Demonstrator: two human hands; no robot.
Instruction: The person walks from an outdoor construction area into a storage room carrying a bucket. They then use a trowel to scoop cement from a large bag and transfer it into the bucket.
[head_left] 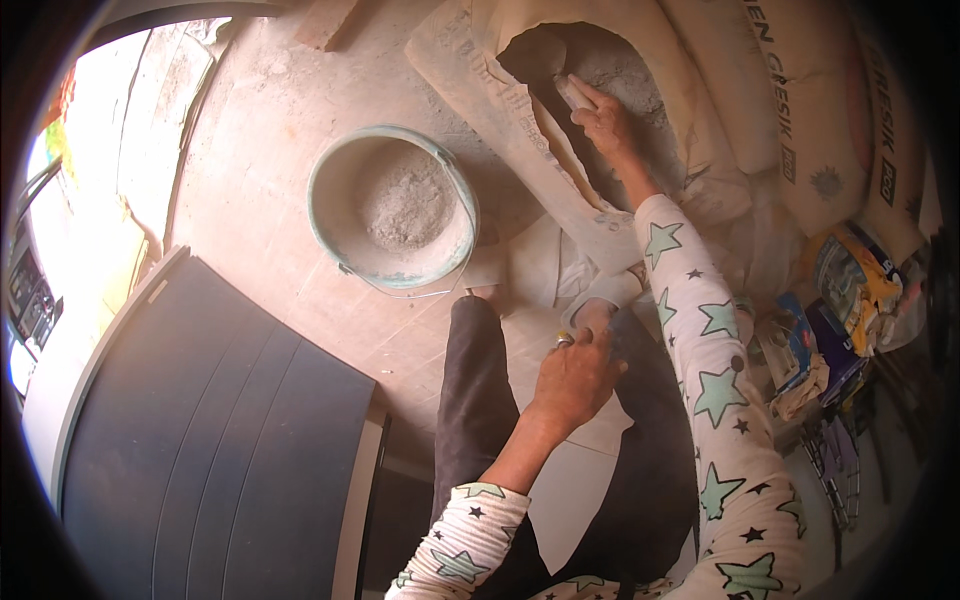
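Dusty concrete floor, seen from above, with my right hand (605,125) deep inside an open cement sack (560,130).

My right hand is closed around a small pale scoop (573,92), whose handle sits in my fingers while its front end pokes up and to the left of the grip into the grey powder (625,65). How much powder the scoop holds I cannot tell. Down and to the left of that grip, well apart from it, stands a round green bucket (330,215) with a heap of grey powder in its bottom. My left hand (575,375) rests loosely curled on my knee, near my body, and has hold of nothing I can make out. More sacks (800,110) lie stacked to the right of the grip.
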